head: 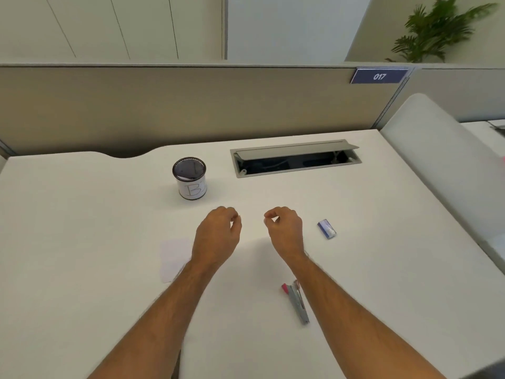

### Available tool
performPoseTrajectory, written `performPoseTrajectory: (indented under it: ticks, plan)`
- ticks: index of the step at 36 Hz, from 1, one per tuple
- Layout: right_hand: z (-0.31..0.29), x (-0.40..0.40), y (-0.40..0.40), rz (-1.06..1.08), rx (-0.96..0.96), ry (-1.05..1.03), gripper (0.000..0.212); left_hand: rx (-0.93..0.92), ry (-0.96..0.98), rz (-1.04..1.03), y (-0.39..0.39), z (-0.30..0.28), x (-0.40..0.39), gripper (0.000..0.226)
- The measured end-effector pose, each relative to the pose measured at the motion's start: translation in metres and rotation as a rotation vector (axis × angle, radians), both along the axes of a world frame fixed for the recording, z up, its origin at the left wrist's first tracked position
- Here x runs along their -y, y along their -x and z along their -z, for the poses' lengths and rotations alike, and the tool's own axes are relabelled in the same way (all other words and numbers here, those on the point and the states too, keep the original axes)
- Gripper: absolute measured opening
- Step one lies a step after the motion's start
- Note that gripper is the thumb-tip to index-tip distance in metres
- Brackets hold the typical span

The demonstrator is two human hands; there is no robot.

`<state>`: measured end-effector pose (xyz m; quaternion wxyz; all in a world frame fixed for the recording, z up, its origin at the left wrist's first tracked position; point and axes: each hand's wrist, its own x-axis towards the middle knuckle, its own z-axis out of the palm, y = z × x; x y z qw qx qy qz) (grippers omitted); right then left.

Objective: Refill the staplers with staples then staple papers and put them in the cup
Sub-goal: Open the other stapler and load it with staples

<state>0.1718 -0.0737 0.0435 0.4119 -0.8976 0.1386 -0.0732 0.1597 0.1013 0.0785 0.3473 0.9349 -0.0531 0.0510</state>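
On worktop [82, 242]: stapler [296, 302] lies near the right forearm, well behind both hands' fingers.
Left hand [218, 236]: fingers loosely curled (holding nothing).
Right hand [285, 231]: likewise, staple box [326, 228] beside it.

Soft, even overhead light is filling the room; faint shadows are pooling beneath both forearms. Edges are bowing from the wide lens, and everything is looking slightly soft.

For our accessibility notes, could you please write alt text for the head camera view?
Two bare hands, left and right, hover loosely curled and empty over a white desk. A stapler lies near the right forearm, a small staple box right of it, paper left, a labelled cup beyond.
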Motion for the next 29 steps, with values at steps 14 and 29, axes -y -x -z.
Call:
performPoseTrajectory:
  ticks: [14,29]
  plan:
    - [0.014,0.126,0.041,0.179,-0.089,0.021,0.02,-0.089,-0.072,0.123,0.043,0.014,0.097,0.024]
    - [0.036,0.16,0.022,0.204,-0.331,0.188,0.04,-0.133,-0.054,0.12,0.029,0.013,0.156,0.027]
